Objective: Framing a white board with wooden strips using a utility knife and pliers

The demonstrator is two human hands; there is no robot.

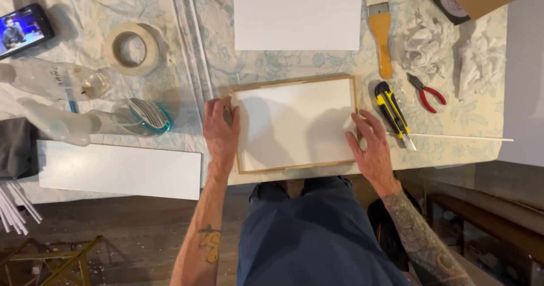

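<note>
A white panel in a thin wooden frame lies flat at the table's near edge, right in front of the person. The left hand rests flat on the frame's left side, fingers loosely spread, gripping nothing. The right hand lies open against the right side, fingertips on the panel.

Just right of it sits a yellow knife, then a thin white rod, red pliers and crumpled paper. A brush and white sheet lie beyond. Left are a tape roll, bottles, a phone and a white board. Open cloth remains between frame and sheet.
</note>
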